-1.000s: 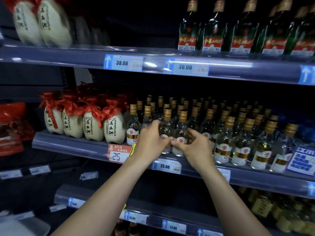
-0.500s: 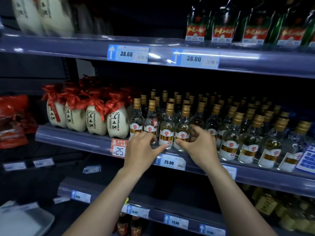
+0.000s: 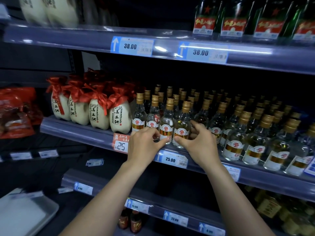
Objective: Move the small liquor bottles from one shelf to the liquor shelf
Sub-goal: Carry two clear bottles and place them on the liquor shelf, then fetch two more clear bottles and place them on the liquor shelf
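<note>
A dim shop aisle fills the view, taken up by a tall rack of grey-fronted shelves. The top shelf (image 3: 170, 53) carries green bottles (image 3: 233, 19) with red labels on the right and pale, blurred jars (image 3: 51, 11) on the left; two blue price tags reading 38.00 sit in its front strip. The middle shelf (image 3: 81, 132) holds four cream jugs (image 3: 99, 114) tied with red ribbon on the left, and beside them, running to the right edge, many rows of small liquor bottles (image 3: 242, 133), clear glass with gold caps and white, gold and red labels. A red tag (image 3: 121, 143) marked 25 and a blue tag (image 3: 170, 159) marked 25.00 hang on this shelf's front. The lower shelf (image 3: 153, 206) shows more blue tags, with dark bottles (image 3: 130, 220) below it. At the lower left lies a grey tray (image 3: 25, 212); red packets (image 3: 13, 113) sit at the far left.

Both bare arms reach up to the front row. The left hand (image 3: 144, 143) has its grip closed around the base of one front bottle (image 3: 166, 128), thumb along the bottom. The right hand (image 3: 199, 142) wraps the neighbouring bottle (image 3: 182, 128), thumb in front, fingers behind. The two bottles stand upright, touching, at the shelf's front edge.
</note>
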